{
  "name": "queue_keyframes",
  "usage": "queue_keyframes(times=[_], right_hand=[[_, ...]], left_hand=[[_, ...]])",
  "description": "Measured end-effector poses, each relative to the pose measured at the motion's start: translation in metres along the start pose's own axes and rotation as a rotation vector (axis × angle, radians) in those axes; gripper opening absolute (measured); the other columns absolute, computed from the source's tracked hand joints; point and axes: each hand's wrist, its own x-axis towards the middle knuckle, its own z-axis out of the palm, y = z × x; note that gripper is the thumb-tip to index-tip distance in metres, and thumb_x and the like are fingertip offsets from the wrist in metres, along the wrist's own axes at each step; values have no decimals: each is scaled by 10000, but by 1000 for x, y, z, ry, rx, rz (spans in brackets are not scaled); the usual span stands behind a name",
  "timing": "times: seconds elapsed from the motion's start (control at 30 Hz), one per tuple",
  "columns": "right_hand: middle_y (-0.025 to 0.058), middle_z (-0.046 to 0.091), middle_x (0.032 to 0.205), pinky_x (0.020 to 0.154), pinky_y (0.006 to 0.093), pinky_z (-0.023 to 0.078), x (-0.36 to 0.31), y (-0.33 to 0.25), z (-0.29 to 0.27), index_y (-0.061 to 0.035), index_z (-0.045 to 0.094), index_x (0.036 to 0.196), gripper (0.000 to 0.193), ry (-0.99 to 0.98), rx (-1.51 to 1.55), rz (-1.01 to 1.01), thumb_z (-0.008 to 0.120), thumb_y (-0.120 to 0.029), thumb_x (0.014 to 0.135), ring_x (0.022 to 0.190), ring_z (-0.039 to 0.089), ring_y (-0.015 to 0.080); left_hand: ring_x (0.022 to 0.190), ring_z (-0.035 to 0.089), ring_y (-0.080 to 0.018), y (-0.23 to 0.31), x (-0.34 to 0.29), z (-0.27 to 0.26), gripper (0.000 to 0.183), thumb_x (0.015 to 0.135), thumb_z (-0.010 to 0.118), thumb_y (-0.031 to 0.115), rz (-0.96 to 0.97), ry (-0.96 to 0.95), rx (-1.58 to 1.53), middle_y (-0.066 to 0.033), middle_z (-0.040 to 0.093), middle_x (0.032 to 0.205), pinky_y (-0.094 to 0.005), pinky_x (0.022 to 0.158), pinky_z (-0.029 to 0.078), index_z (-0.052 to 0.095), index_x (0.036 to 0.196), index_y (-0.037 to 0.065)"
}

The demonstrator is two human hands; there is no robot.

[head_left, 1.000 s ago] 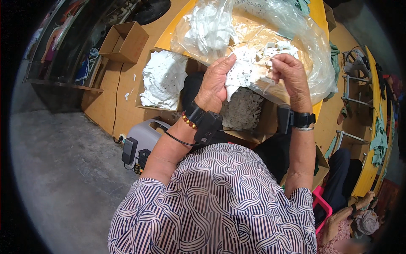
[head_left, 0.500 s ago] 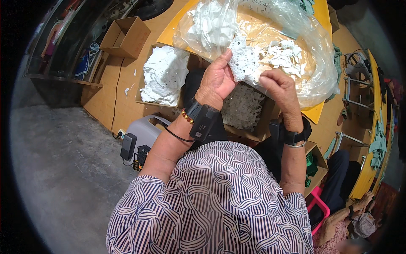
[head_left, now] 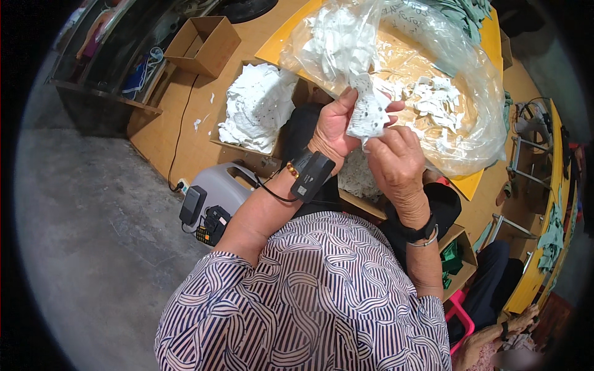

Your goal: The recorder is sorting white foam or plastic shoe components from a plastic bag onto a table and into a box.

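My left hand (head_left: 337, 127) grips a white, soft-looking piece with dark round spots (head_left: 369, 114), thumb in front and fingers behind, their tips showing past its right side. I cannot tell whether the spots are holes or print. My right hand (head_left: 398, 157) is closed at the lower end of this piece, its fingertips pinched and partly hidden. Beyond both hands a large clear plastic bag (head_left: 489, 117) lies spread on a yellow-edged table, with white scraps (head_left: 439, 102) scattered on it. More white pieces (head_left: 340, 40) are heaped in its left part.
A carton of white spotted pieces (head_left: 257, 111) stands left of my hands. Below them is a box of greyish scraps (head_left: 357, 176). An open cardboard box (head_left: 203, 46) sits further left, near a grey case (head_left: 226, 191). At lower right are another person's arm (head_left: 489, 340) and a pink stool (head_left: 459, 318).
My right hand has come in from the right to the lower end of the spotted piece. The piece has turned, and my left fingertips now show beyond it. The whole view has shifted slightly.
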Motion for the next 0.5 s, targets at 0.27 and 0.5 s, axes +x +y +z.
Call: queue_keyframes(times=[0.27,0.5], right_hand=[[66,535,731,604,311,423,-2,6,-1,-35,552,796,147,-34,237,291,607,-1,664,685,529,226],[7,587,731,580,172,410,-6,12,4,-20,596,876,113,163,1083,923,579,-122,831,621,537,54]], left_hand=[[1146,360,-494,4,-7,17,328,841,528,276,144,7,101,-208,532,1104,-545,885,417,532,1107,84],[1136,413,-429,8,-3,18,683,812,463,508,116,115,13,-260,441,1206,-543,917,378,362,1243,-13]])
